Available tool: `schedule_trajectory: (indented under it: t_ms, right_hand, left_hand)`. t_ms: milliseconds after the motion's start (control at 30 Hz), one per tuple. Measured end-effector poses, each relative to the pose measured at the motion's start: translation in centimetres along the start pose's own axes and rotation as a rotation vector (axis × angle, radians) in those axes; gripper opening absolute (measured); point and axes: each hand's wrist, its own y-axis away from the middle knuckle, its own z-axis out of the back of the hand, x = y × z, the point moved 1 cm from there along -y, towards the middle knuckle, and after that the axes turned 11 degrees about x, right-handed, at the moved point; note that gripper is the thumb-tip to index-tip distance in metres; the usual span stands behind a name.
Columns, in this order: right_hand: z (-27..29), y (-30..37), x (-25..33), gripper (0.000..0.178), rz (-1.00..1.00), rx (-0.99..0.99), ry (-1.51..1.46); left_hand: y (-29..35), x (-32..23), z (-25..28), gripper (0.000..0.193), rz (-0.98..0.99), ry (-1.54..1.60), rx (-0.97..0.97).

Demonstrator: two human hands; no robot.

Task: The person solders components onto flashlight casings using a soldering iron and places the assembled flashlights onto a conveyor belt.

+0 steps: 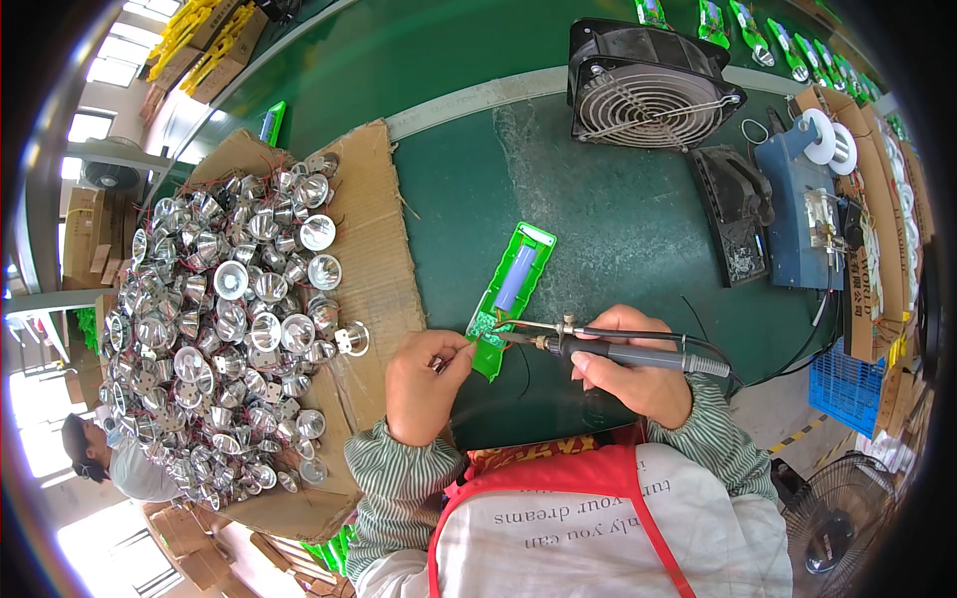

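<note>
The green casing [488, 363] lies on the bench [608, 249] close to the near edge, about midway between the left and right ends, set slantwise with its far end leaning right. In it sit a blue-violet cell [514, 279] and, nearer the person, a small circuit board [484, 326]. The right hand [643, 377] grasps a grey-handled iron [633, 356] that points left, its tip at the board; a thin metal tube [538, 326] runs along the iron's far side. The left hand [421, 384] is closed in a pinch just beside the board's left side; what the fingertips grip is too small to tell. Along the bench's left end stands an open carton [374, 229] heaped with shiny reflectors [231, 280], many with red wires, and one reflector rests on its right flap. Near the far edge, toward the far right corner, stands a black fan [653, 95] with a wire guard. By the right edge are a black tray [736, 214] and, just beside it, a blue machine [793, 199] with white spools [819, 137]. More green casings [783, 45] lie beyond the far edge.
</note>
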Motion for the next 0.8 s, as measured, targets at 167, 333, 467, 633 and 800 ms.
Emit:
schedule_trajectory:
  t_ms: [167,333,467,633,800]
  right_hand:
    - [0.0,-0.1,0.0,0.011,-0.014,-0.004,-0.017]
    - [-0.1,-0.3,0.0,0.012,-0.043,-0.017,0.011]
    - [-0.3,-0.6,-0.2,0.012,-0.023,-0.011,-0.013]
    - [-0.3,-0.7,-0.5,0.012,-0.021,-0.039,0.001]
    - [-0.4,-1.0,-0.9,0.014,-0.018,-0.045,-0.001]
  left_hand:
    - [-0.1,0.0,-0.1,0.010,0.050,0.033,-0.039]
    - [-0.3,-0.3,-0.1,0.009,-0.017,-0.029,-0.052]
    - [-0.4,-0.5,-0.1,0.008,-0.038,-0.046,-0.065]
    - [-0.5,-0.6,0.0,0.008,-0.020,-0.048,-0.049]
    - [-0.5,-0.5,0.0,0.008,-0.019,-0.045,-0.055]
